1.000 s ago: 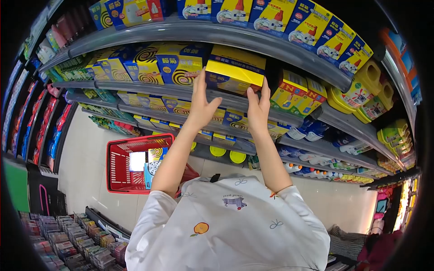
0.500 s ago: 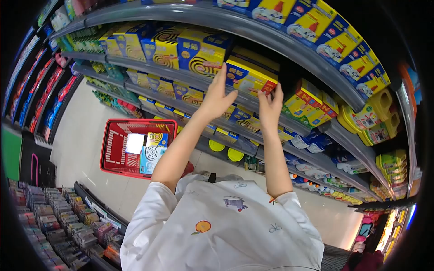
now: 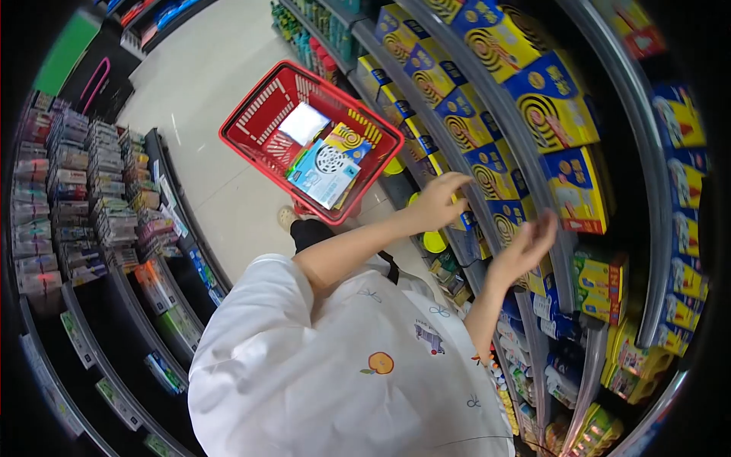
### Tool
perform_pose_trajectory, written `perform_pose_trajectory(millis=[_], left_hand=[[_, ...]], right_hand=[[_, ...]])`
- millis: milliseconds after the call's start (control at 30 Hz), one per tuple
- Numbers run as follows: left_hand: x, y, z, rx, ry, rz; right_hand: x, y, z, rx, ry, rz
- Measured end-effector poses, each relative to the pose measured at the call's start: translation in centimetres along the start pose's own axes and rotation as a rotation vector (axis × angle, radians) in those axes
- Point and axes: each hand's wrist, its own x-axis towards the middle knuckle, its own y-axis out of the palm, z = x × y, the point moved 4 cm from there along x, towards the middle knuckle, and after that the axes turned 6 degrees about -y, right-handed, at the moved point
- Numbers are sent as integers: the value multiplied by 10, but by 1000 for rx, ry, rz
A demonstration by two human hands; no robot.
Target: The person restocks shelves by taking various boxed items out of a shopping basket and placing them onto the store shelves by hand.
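My left hand (image 3: 442, 202) is off the shelf, in front of the lower rows, fingers apart and nothing in it. My right hand (image 3: 525, 250) hovers near the shelf edge, also empty, its fingers spread and a little blurred. Just beyond it, a yellow and blue box with a red corner (image 3: 577, 190) stands on the shelf. Next to that box are mosquito coil boxes (image 3: 550, 103) with a black spiral print. A red shopping basket (image 3: 255, 161) on the floor holds a light blue box (image 3: 324, 174), a yellow and blue coil box (image 3: 349, 140) and a white item (image 3: 304, 124).
Green and red boxes (image 3: 600, 286) and yellow bottles (image 3: 633, 358) sit farther along the shelf. Grey shelf edges (image 3: 525, 145) run close by my hands. On the left stands a rack of small hanging packs (image 3: 95, 171). My foot (image 3: 287, 218) is beside the basket.
Both hands have let go of the yellow and blue box, which stays on the shelf, and drawn back from it. The view has turned left toward the basket.
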Motion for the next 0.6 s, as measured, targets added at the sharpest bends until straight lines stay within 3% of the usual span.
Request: perform_pose_trajectory(millis=[133, 167, 267, 300, 333, 433, 467, 600], left_hand=[[-65, -73, 95, 130, -548, -159], [-81, -90, 118, 101, -573, -211], [-103, -147, 157, 81, -707, -331], [-100, -168, 165, 92, -633, -387], [-94, -189, 169, 92, -717, -395], [-84, -234, 207, 66, -555, -518], [-75, -247, 220, 11, -542, -536], [-41, -271, 271, 204, -664, -264]], right_hand=[[-49, 88, -34, 91, 219, 479], [-61, 109, -39, -79, 96, 613], [-91, 179, -57, -15, 185, 817], [-99, 202, -60, -1, 178, 874], [-106, 225, -61, 13, 177, 927], [-122, 284, -60, -102, 62, 1056], [-124, 299, -70, -83, 146, 1056], [-151, 350, -137, -145, 416, 929]])
